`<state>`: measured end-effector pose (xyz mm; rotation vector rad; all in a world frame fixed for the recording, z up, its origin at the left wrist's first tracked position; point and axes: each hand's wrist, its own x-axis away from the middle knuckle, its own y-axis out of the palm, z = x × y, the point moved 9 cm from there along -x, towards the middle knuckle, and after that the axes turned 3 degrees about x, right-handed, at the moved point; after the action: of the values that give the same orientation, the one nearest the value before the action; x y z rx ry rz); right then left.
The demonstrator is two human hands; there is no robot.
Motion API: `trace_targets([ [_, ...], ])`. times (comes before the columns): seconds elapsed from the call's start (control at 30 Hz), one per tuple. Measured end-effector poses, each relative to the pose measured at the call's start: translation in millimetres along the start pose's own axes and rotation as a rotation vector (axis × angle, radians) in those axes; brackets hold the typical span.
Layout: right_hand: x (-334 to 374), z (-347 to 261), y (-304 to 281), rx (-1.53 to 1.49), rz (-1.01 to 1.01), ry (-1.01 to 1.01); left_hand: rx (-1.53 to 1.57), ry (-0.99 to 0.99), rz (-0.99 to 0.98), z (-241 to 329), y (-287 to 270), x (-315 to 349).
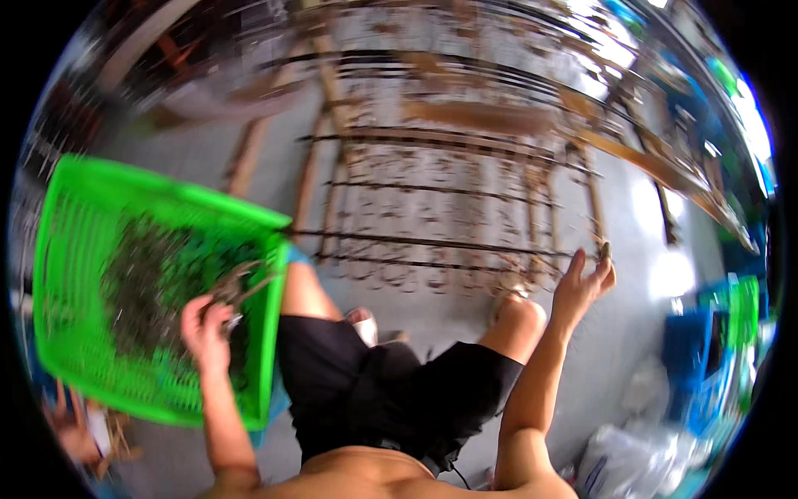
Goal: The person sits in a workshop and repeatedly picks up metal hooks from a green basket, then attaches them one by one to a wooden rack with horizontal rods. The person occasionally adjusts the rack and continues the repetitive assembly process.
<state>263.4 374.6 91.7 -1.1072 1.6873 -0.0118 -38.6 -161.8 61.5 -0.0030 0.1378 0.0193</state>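
Gripping brownish, hook-like pieces [241, 283] in the left hand's [206, 328] curled fingers, inside the green basket [166, 178] at near left; apparently sorting, calling next for clean separation. Reaching forward, elbow bent, with the right hand [582, 287] beside the hook-lined rack [440, 141], fingers partly bent, too blurred to tell of any hold.

Basket [170, 200]: one, bright green, slatted walls, open top, roughly rectangular; set to the person's left, beside the left knee.
Small pieces [137, 279]: many, dark grey-brown, loosely heaped inside the basket; separate shapes blurred.
Clump of pieces [237, 287]: brownish, slender projecting ends; held in the fingers of the left hand [206, 337], over the heap.
Rack [432, 138]: one, brown uprights, dark crossbars, ahead of the knees; rows of small curved hooks [436, 283] hanging, blurred.
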Motion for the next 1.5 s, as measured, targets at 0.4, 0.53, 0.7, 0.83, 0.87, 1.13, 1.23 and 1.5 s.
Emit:
trace_targets([
  [0.4, 209, -186, -21, -1.429, -1.029, 0.803, -0.014, 0.436, -0.375, 39, 161, 116],
  [0.53, 113, -55, 24, -1.045, -0.382, 0.744, 0.16, 0.074, -0.406, 7, 166, 99],
  [0.7, 52, 41, 44, -0.885, -0.03, 0.795, 0.303, -0.211, -0.507, -10, 174, 107],
  [0.83, 49, 68, 70, -0.994, -0.058, 0.925, 0.311, -0.314, -0.534, -16, 180, 109],
  [0.87, 49, 70, 74, -1.01, -0.097, 0.966, 0.319, -0.323, -0.529, -16, 182, 110],
  [1.13, 46, 70, 92, -1.105, -0.266, 1.047, 0.379, -0.489, -0.669, -26, 201, 121],
  [1.23, 51, 73, 98, -1.185, -0.147, 1.039, 0.363, -0.472, -0.692, -24, 203, 123],
  [1.5, 54, 69, 101, -1.189, -0.058, 1.062, 0.373, -0.35, -0.709, -17, 193, 113],
])
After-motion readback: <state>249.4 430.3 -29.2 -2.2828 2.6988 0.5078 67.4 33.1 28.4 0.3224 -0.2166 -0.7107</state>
